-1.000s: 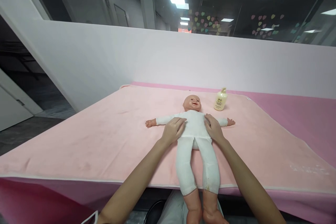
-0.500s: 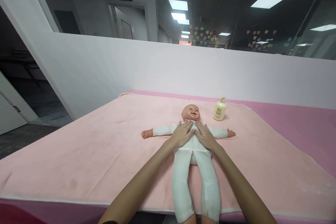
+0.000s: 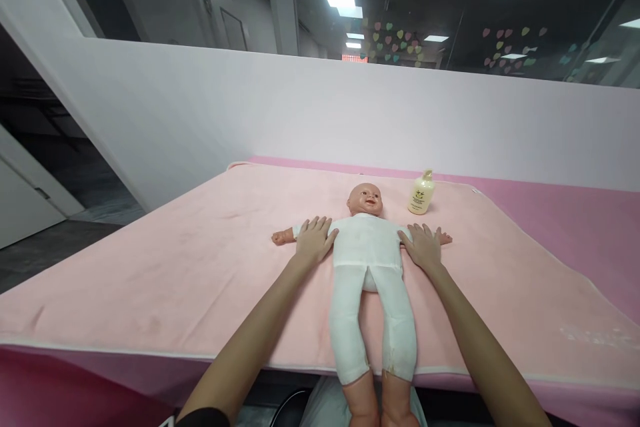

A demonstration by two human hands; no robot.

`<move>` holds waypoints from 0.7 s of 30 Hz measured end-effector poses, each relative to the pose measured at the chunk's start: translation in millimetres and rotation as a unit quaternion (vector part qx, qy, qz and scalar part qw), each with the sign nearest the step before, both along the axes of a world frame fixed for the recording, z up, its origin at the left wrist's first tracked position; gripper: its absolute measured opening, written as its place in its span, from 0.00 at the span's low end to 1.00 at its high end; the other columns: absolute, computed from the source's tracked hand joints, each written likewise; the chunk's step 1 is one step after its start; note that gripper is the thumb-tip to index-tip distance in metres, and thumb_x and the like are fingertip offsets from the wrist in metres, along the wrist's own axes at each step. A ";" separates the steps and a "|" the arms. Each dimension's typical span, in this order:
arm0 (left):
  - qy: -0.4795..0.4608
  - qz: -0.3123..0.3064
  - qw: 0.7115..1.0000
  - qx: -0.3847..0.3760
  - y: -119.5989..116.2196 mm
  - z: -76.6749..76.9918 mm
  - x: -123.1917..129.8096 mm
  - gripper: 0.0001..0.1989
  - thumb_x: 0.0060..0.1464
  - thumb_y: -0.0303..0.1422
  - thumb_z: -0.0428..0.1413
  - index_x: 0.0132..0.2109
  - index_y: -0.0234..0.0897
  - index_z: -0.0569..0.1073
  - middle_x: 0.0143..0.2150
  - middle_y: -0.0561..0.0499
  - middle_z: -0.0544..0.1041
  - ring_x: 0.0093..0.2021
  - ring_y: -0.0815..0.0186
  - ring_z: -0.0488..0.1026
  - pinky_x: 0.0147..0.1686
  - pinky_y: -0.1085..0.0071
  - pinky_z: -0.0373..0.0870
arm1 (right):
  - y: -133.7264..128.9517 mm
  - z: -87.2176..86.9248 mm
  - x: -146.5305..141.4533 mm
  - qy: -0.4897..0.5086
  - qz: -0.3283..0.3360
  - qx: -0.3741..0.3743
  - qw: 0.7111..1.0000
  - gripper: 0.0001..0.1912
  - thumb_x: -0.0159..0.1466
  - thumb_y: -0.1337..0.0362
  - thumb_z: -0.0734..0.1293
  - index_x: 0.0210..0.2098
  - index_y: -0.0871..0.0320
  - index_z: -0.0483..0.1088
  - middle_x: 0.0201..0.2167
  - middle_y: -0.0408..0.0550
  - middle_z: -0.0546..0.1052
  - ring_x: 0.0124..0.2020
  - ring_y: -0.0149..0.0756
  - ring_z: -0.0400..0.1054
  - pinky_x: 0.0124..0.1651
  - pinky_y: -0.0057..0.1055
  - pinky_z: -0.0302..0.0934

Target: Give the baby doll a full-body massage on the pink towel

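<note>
A baby doll (image 3: 367, 247) in a white cloth suit lies on its back, arms stretched out sideways and head toward the wall. Its lower legs hang past the near edge of the pink blanket (image 3: 200, 267). My left hand (image 3: 315, 240) lies flat, fingers extended, over the doll's arm on the left of the view. On the other side, my right hand (image 3: 423, 245) rests over the opposite arm with its fingers spread. Both hands hide most of the sleeves; the doll's small hands show beyond them.
Behind the doll's head, to the right, a pale yellow pump bottle (image 3: 421, 195) stands upright on the blanket. A white wall (image 3: 320, 107) with glass above it borders the far side. The blanketed surface ends at a near edge, above a dark round-edged object (image 3: 290, 408).
My hands have moved apart, from the doll's chest outward onto its two arms. The camera view has tilted down slightly, and the doll and bottle keep their places.
</note>
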State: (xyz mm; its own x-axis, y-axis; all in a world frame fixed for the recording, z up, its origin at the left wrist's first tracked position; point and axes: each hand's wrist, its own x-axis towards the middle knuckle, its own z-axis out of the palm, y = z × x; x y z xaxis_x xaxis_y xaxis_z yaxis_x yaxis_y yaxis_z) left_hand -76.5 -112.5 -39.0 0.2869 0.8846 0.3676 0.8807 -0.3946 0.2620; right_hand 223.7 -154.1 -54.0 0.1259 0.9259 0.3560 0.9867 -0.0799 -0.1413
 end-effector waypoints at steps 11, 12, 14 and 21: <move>0.041 0.099 0.994 0.012 -3.7 10.6 -26.2 0.22 0.56 0.45 0.42 0.45 0.37 0.73 0.43 0.40 0.75 0.47 0.51 0.68 0.47 0.57 0.56 | -3.7 7.2 19.7 0.018 -0.054 0.022 0.998 0.22 0.66 0.54 0.51 0.43 0.60 0.71 0.43 0.54 0.74 0.45 0.44 0.64 0.49 0.41 0.48; 0.047 0.112 0.993 0.007 -4.0 11.7 -27.3 0.22 0.56 0.46 0.42 0.44 0.37 0.73 0.42 0.40 0.75 0.46 0.51 0.68 0.45 0.58 0.56 | -3.1 6.8 22.1 0.022 -0.050 0.021 0.998 0.22 0.65 0.54 0.52 0.43 0.60 0.71 0.44 0.54 0.74 0.45 0.44 0.64 0.49 0.40 0.48; 0.053 0.132 0.990 0.000 -4.1 13.5 -29.4 0.23 0.56 0.46 0.41 0.42 0.37 0.74 0.41 0.40 0.75 0.43 0.51 0.69 0.43 0.59 0.57 | -1.4 4.8 26.4 0.031 -0.040 0.021 0.999 0.22 0.65 0.54 0.52 0.44 0.59 0.70 0.46 0.53 0.74 0.46 0.44 0.63 0.50 0.40 0.47; 0.064 0.152 0.986 0.001 -2.6 15.2 -36.0 0.24 0.59 0.44 0.37 0.41 0.36 0.74 0.40 0.41 0.76 0.41 0.55 0.71 0.41 0.62 0.59 | 0.0 0.2 36.6 0.093 -0.057 0.035 0.993 0.25 0.64 0.50 0.53 0.50 0.60 0.67 0.51 0.55 0.70 0.52 0.45 0.61 0.54 0.41 0.46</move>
